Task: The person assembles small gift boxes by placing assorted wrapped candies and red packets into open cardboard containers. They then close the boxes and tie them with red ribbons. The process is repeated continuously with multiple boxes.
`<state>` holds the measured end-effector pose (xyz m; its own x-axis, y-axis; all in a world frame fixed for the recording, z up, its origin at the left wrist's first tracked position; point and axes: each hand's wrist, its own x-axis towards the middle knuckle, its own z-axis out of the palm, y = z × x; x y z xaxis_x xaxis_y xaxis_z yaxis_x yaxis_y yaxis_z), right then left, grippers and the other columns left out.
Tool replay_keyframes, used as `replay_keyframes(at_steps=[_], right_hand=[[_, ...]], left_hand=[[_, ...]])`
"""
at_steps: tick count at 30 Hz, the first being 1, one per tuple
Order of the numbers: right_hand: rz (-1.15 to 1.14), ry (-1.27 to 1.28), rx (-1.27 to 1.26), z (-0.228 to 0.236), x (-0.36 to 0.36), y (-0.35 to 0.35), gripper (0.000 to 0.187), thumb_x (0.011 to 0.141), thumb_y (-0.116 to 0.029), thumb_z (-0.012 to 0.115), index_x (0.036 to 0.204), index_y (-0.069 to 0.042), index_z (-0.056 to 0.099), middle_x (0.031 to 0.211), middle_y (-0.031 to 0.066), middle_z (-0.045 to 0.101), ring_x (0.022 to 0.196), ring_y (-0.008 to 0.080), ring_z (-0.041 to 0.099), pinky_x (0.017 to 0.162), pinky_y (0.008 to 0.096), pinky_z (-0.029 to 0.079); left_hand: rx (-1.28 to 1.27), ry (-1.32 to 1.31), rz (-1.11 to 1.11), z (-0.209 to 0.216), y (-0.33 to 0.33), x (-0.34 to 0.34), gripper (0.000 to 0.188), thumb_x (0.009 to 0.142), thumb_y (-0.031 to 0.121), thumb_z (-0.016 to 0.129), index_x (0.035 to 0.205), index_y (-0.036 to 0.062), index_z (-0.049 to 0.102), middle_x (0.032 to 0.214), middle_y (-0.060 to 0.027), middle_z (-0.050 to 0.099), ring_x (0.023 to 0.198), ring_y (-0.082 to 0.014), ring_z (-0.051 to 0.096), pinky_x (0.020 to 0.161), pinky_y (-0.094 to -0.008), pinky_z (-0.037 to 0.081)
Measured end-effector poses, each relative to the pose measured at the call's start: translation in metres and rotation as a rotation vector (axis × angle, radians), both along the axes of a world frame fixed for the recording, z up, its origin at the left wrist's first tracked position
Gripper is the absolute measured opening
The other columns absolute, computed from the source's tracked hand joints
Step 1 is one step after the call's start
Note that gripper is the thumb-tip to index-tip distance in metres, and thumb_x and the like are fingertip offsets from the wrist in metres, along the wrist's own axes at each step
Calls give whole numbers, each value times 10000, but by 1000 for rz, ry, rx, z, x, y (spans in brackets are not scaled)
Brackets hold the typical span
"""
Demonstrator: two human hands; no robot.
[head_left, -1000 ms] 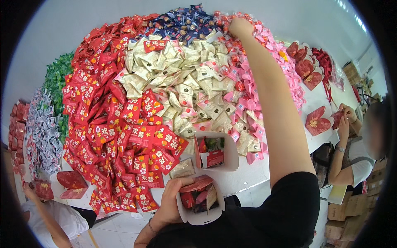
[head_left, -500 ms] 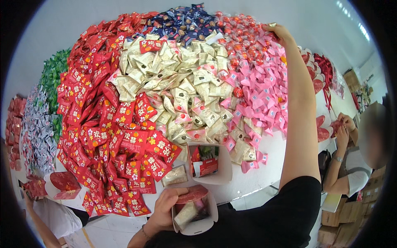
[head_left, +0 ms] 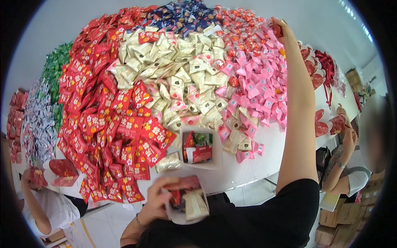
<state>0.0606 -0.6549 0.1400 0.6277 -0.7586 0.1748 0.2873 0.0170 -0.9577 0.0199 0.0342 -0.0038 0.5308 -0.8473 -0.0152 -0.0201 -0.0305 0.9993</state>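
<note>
My left hand [head_left: 156, 199] grips a small white paper box [head_left: 175, 215] with a red flap, close to my body. Inside lie a cream packet [head_left: 195, 205] and some red and dark packets, slightly blurred. A second open box [head_left: 214, 159] stands on the table just beyond, holding red, green and white packets. My right arm stretches to the far right edge of the candy pile, and my right hand [head_left: 283, 32] is closed there. Red and pale bits show at its fingers, but what it holds is unclear. Clear-wrapped red candies [head_left: 250, 43] lie beside it.
Heaps of red packets [head_left: 99, 120], cream packets [head_left: 178, 84], pink packets [head_left: 264, 91] and dark blue packets [head_left: 182, 16] cover the white table [head_left: 264, 173]. Co-workers handle red pieces at left [head_left: 38, 177] and right [head_left: 347, 134]. Cartons [head_left: 347, 213] are stacked at lower right.
The box in my left hand has moved slightly up and left and tilted, showing more of its contents. My right hand's fingers have drawn in at the pile's far edge. The view has shifted slightly.
</note>
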Motion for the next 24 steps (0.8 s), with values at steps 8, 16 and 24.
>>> replay_keyframes(at_steps=[8, 16, 24], right_hand=[[727, 15, -330, 39, -33, 236, 208, 837, -121, 632, 989, 8, 574, 764, 92, 611, 565, 151, 562, 443, 226, 446], [928, 450, -1178, 19, -65, 418, 281, 635, -38, 758, 880, 7, 629, 726, 88, 620, 650, 163, 585, 602, 280, 459], [700, 627, -1618, 2, -84, 445, 286, 645, -65, 688, 916, -64, 595, 852, 96, 640, 829, 306, 637, 671, 412, 504]], left_hand=[[-414, -654, 259, 10, -11, -3, 1006, 443, 137, 938, 1244, 159, 329, 1204, -203, 414, 1035, -336, 546, 833, -416, 488], [-248, -832, 126, 14, -16, -4, 833, 518, 116, 860, 1217, 105, 406, 1209, -261, 459, 1022, -401, 570, 806, -420, 503], [-199, -806, -129, 48, -42, 13, 780, 521, 193, 850, 1168, 111, 423, 1405, -238, 285, 1077, -405, 520, 825, -426, 490]])
